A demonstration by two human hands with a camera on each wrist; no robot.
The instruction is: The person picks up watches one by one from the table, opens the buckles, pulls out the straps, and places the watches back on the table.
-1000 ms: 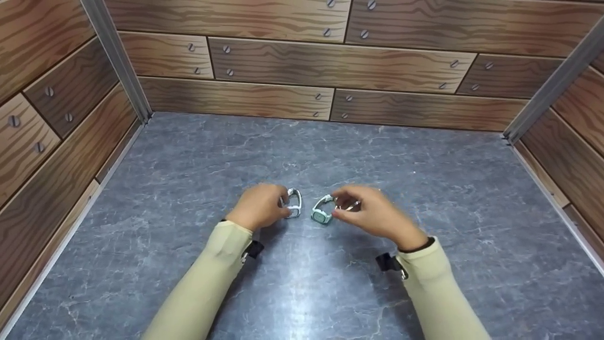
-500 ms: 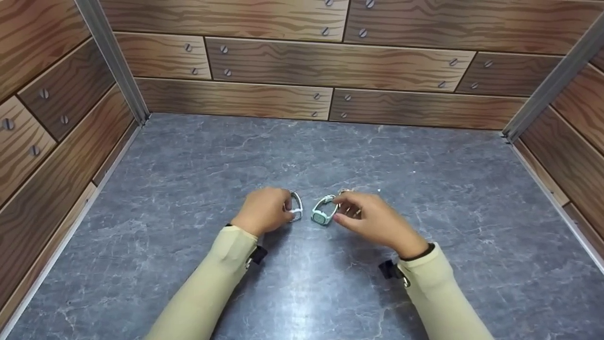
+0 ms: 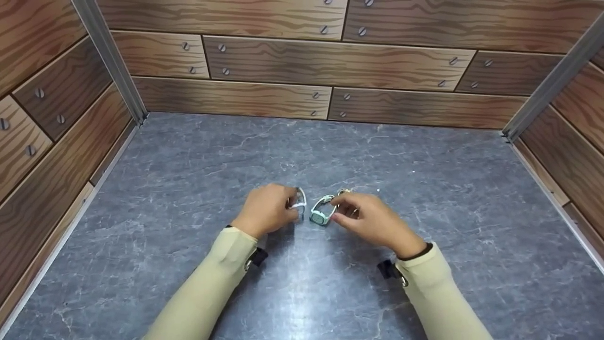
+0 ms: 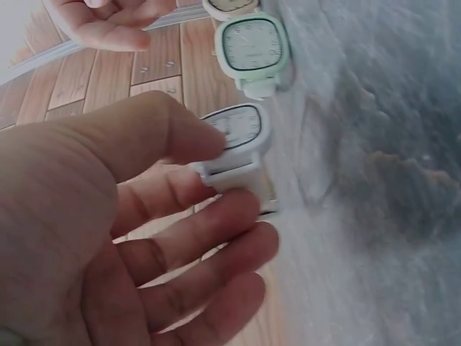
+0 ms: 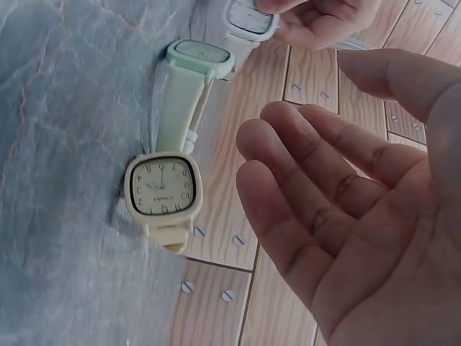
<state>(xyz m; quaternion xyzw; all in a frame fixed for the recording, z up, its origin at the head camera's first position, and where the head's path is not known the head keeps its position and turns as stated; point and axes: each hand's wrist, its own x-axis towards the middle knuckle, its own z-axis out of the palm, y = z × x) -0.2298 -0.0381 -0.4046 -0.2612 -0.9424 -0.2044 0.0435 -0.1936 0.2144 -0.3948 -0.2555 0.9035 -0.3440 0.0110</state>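
Observation:
My left hand [image 3: 268, 208] pinches a white wristwatch [image 4: 245, 128] between thumb and fingers, its square face showing in the left wrist view. Just right of it, a mint green wristwatch [image 3: 319, 217] stands on its side on the table with its strap closed in a loop. A cream wristwatch [image 5: 163, 186] stands beside the green one, mostly hidden behind my right hand [image 3: 377, 218] in the head view. In the right wrist view that hand's fingers are loosely bent, hold nothing, and sit apart from the cream watch.
The grey marbled tabletop [image 3: 226, 156] is bounded by wood-patterned panels [image 3: 264, 99] at the back and both sides. Metal corner posts [image 3: 113, 61] rise at the back left and back right.
The left hand has moved slightly right, bringing the white watch closer to the green one. The cream watch, earlier between the right fingers, now shows past them, let go.

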